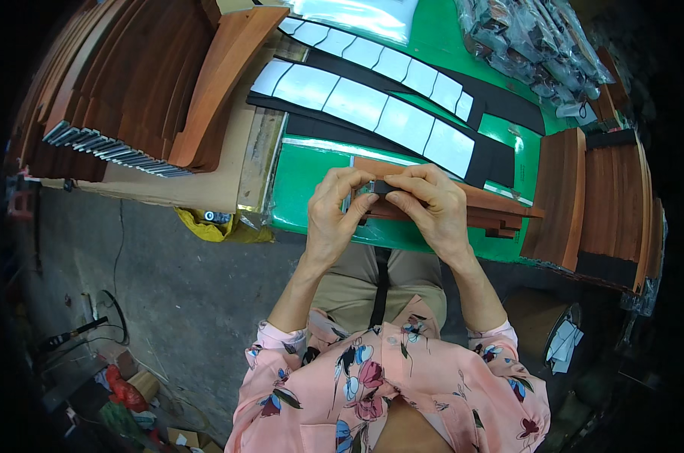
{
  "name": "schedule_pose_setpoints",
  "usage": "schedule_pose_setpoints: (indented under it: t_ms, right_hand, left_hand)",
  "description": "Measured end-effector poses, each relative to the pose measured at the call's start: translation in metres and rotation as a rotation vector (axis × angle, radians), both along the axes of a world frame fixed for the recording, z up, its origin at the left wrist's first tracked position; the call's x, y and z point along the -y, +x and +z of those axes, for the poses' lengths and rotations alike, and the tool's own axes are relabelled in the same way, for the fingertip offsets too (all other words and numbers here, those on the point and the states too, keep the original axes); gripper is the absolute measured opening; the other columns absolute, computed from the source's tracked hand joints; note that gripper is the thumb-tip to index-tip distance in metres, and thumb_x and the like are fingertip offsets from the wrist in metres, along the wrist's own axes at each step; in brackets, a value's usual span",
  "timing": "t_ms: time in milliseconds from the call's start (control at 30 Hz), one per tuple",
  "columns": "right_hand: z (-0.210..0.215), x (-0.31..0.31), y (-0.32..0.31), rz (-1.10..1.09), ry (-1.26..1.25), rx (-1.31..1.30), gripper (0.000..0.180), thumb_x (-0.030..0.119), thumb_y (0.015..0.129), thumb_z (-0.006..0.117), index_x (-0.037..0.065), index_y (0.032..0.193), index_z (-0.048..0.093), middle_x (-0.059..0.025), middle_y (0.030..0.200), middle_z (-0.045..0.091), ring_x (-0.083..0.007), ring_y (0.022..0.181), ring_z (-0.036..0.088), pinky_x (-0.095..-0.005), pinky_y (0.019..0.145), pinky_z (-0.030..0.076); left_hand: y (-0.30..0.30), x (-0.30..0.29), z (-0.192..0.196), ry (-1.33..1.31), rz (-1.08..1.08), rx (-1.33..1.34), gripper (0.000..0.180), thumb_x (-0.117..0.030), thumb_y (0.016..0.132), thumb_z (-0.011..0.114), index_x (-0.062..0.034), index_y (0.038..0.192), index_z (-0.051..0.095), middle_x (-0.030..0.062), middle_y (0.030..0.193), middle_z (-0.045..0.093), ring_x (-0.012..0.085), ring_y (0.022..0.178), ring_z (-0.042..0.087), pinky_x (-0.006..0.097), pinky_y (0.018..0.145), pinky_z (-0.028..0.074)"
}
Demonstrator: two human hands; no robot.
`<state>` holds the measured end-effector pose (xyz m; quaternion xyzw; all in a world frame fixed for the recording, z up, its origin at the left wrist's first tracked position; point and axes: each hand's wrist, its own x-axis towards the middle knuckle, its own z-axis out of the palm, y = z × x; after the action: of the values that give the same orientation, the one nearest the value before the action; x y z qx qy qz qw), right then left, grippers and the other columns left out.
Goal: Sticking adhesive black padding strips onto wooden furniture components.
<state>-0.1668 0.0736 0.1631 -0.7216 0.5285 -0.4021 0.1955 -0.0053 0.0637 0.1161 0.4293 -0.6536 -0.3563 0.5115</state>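
My left hand (336,213) and my right hand (431,204) meet over the near edge of a green table (312,177). Both pinch a small black strip (382,186) between thumbs and fingertips. Right under the hands lie a few long brown wooden slats (493,205), stacked and running to the right. Behind them, long black strips with white backing paper (372,106) stretch across the table.
Curved brown wooden pieces (153,75) are piled at the left, with metal rails (108,147) sticking out. More wooden panels (599,204) stand at the right. Clear bags of parts (531,38) lie at the far right. A yellow bag (214,225) hangs by the table edge.
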Motion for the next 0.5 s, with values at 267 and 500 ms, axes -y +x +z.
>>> schedule_pose_setpoints:
  t_ms: [267,500]
  right_hand:
    - [0.0003,0.0012,-0.0002,-0.009,-0.021,-0.013,0.019,0.008,0.070,0.072,0.004,0.089,0.069,-0.0049,0.081,0.062,-0.0193,0.073,0.060,-0.0306,0.062,0.047]
    - [-0.0024,0.0017,-0.0005,0.008,-0.050,-0.015,0.019,0.009,0.070,0.072,0.004,0.088,0.069,-0.0049,0.081,0.062,-0.0191,0.072,0.060,-0.0302,0.060,0.047]
  left_hand:
    - [-0.0007,0.0010,0.0010,-0.004,-0.003,-0.001,0.023,-0.005,0.075,0.069,-0.0010,0.096,0.060,0.0086,0.092,0.059,0.0217,0.080,0.057,0.033,0.071,0.045]
    - [-0.0004,0.0005,0.0008,-0.008,-0.001,0.004,0.022,-0.005,0.074,0.069,-0.0010,0.095,0.060,0.0089,0.092,0.059,0.0222,0.079,0.056,0.033,0.071,0.044]
